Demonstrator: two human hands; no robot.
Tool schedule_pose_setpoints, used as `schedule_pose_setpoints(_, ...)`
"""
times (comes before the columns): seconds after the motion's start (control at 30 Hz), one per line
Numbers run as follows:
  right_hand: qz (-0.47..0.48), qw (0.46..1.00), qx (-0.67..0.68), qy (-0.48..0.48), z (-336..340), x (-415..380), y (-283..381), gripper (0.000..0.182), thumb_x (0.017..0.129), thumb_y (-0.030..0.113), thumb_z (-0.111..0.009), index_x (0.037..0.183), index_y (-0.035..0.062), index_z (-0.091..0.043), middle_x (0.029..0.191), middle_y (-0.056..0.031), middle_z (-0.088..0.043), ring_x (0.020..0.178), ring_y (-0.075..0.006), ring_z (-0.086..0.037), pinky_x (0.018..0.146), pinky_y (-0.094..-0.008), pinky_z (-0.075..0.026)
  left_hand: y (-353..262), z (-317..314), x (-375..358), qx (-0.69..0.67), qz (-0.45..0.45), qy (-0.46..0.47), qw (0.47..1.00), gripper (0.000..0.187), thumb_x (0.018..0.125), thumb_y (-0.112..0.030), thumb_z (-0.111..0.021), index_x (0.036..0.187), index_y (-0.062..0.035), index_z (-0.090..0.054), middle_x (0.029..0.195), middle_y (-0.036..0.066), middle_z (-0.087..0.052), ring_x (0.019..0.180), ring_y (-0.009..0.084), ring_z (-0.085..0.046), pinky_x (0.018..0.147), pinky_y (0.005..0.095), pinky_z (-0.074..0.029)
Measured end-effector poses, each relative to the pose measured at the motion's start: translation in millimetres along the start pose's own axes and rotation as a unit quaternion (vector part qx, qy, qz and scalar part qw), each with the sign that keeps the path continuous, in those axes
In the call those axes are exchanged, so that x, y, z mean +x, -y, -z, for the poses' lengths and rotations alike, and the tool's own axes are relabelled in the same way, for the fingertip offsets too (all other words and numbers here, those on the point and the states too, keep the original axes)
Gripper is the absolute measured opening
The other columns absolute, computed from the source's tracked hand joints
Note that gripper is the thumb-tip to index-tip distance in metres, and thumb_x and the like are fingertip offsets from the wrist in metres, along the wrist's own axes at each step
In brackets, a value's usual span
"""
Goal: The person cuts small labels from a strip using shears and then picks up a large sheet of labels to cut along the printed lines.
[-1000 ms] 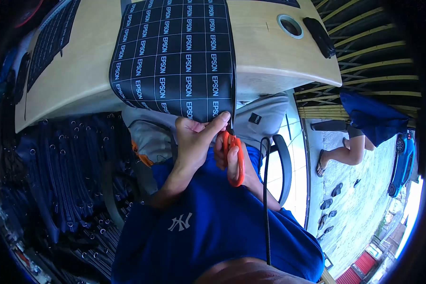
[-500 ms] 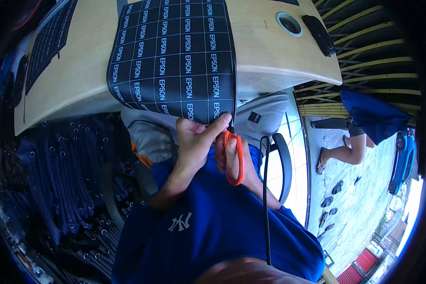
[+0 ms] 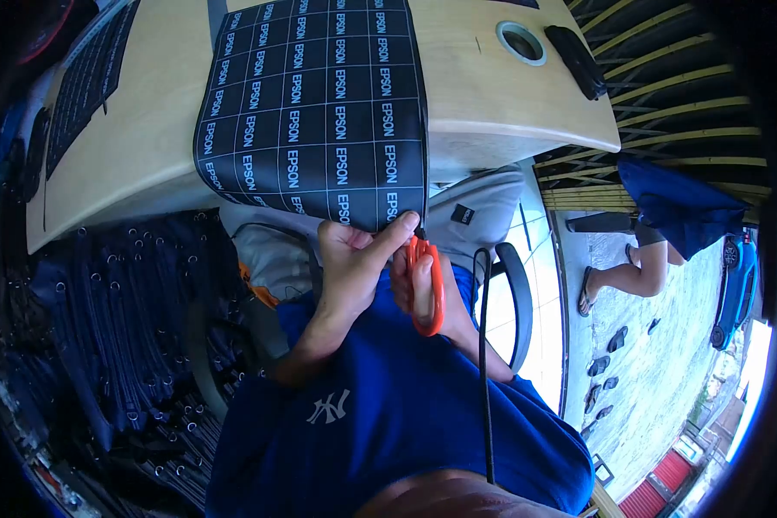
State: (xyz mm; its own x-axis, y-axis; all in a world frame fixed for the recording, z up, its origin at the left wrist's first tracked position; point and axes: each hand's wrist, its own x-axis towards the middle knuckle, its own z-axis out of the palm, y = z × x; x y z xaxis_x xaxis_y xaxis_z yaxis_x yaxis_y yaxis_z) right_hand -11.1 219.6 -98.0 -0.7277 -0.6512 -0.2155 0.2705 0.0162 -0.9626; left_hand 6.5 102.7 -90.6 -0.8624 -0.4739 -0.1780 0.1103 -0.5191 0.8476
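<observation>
- One sheet (image 3: 319, 104) matters here: black, gridded in white lines with a white word in every cell, lying across the middle top of the frame and drooping off the near edge of the table (image 3: 138, 147), so its lower edge hangs free where I can reach it.
- My left hand (image 3: 354, 263), centre frame, is closed on that hanging lower right corner, thumb stretched along the edge, which keeps the sheet taut and flat for the blades.
- My right hand (image 3: 423, 289) sits just beside it, fingers wrapped through the orange handles of the scissors (image 3: 426, 281); the blades point up at the sheet's right edge, lined up with the grid. How far apart the blades stand I cannot tell.
- Both hands rest low over my blue shirt (image 3: 388, 414), close to my body for steadiness.
- To the lower left, dark blue bags (image 3: 121, 319) with metal rings are heaped.
- At right, another person's legs (image 3: 617, 281) in sandals stand on the pavement, well apart.
</observation>
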Motion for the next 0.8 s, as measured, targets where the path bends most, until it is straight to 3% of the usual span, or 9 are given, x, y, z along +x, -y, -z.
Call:
schedule_pose_setpoints(0.23,0.007,1.0,-0.029,-0.006,7,1,3,0.061,0.086,0.064,-0.03,0.079,0.0047,-0.041,0.058,0.0004,-0.038,0.044,-0.0081,-0.035,0.04,-0.0227,-0.03,-5,-1,-10,-0.016,0.009,0.043,0.999,0.007,0.077,0.002,-0.067,0.083,0.0019,-0.064,0.077,0.007,-0.065,0.067,0.01,-0.062,0.058,0.0208,-0.05)
schedule_pose_setpoints(0.3,-0.017,1.0,0.001,-0.02,6,1,5,0.062,0.086,0.061,-0.035,0.078,0.0001,-0.045,0.057,0.0002,-0.042,0.049,-0.0077,-0.04,0.043,-0.0237,-0.032,-2,2,-10,-0.015,0.007,0.05,0.999,0.008,0.077,0.003,-0.067,0.084,0.0022,-0.064,0.079,0.008,-0.065,0.069,0.0107,-0.062,0.06,0.0214,-0.051)
schedule_pose_setpoints(0.43,-0.031,0.999,-0.012,-0.014,8,0,9,0.061,0.088,0.059,-0.034,0.077,-0.0004,-0.046,0.057,-0.0011,-0.043,0.05,-0.0079,-0.041,0.044,-0.0237,-0.033,-1,2,-10,-0.011,0.006,0.041,0.999,0.01,0.077,0.004,-0.066,0.086,0.0026,-0.063,0.081,0.009,-0.065,0.073,0.0113,-0.063,0.062,0.0225,-0.052)
schedule_pose_setpoints(0.53,-0.008,0.998,-0.052,-0.038,4,2,11,0.06,0.09,0.056,-0.033,0.074,-0.0006,-0.047,0.056,-0.0024,-0.045,0.046,-0.0086,-0.043,0.041,-0.0237,-0.034,-1,1,-11,-0.012,-0.005,0.048,0.999,0.01,0.077,0.005,-0.065,0.087,0.0029,-0.063,0.082,0.009,-0.065,0.074,0.0117,-0.063,0.064,0.0227,-0.052)
schedule_pose_setpoints(0.6,-0.064,0.995,-0.034,-0.067,-1,1,19,0.059,0.092,0.055,-0.027,0.069,0.0023,-0.042,0.047,-0.0022,-0.038,0.036,-0.0114,-0.04,0.034,-0.0244,-0.033,-3,0,-12,-0.017,-0.003,0.053,0.998,0.01,0.077,0.005,-0.065,0.087,0.0029,-0.063,0.083,0.009,-0.066,0.074,0.0118,-0.063,0.063,0.0226,-0.052)
schedule_pose_setpoints(0.8,-0.054,0.996,-0.043,-0.048,1,2,18,0.058,0.094,0.051,-0.024,0.068,0.0026,-0.042,0.046,-0.003,-0.04,0.036,-0.0119,-0.043,0.033,-0.023,-0.034,-2,3,-13,-0.005,-0.009,0.063,0.998,0.01,0.077,0.004,-0.065,0.088,0.0032,-0.064,0.084,0.01,-0.066,0.076,0.0123,-0.064,0.065,0.0226,-0.052)
